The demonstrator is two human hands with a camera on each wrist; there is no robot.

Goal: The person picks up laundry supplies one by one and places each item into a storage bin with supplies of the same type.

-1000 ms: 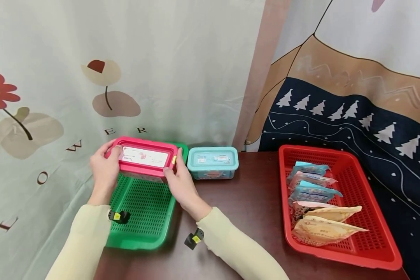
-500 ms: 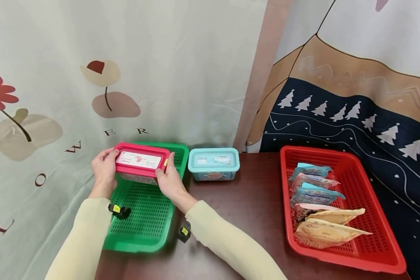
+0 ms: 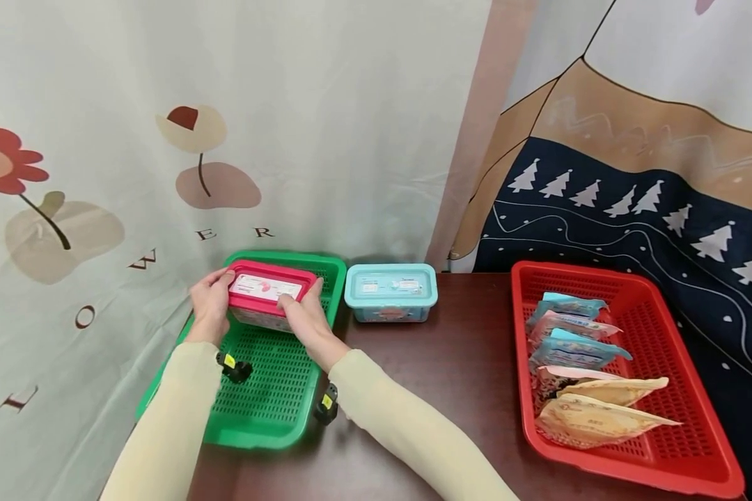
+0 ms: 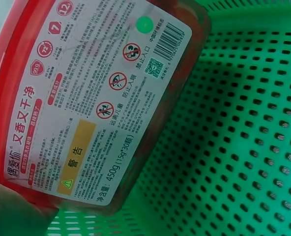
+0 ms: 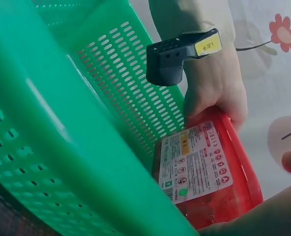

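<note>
A tub of laundry pods (image 3: 268, 287) with a red-pink lid and a white label is tilted inside the far end of a green basket (image 3: 269, 437). My left hand (image 3: 209, 306) grips its left end. At the other end my right hand (image 3: 309, 319) holds it, thumb on top of the lid. In the left wrist view the tub's printed side (image 4: 101, 98) slants over the perforated basket floor (image 4: 224, 162). The right wrist view shows the tub (image 5: 199, 167) behind the basket's near rim (image 5: 62, 113), with the left hand (image 5: 219, 88) at its far end.
A light blue tub (image 3: 391, 292) stands on the dark table (image 3: 439, 390), just right of the green basket. Farther right, a red basket (image 3: 683, 445) holds several upright pouches (image 3: 576, 348) along its left side. A patterned curtain (image 3: 351, 139) hangs close behind everything.
Both hands have lowered the tub of laundry pods deeper into the far end of the green basket. The right thumb has moved farther onto the lid. The head view has turned slightly left.
</note>
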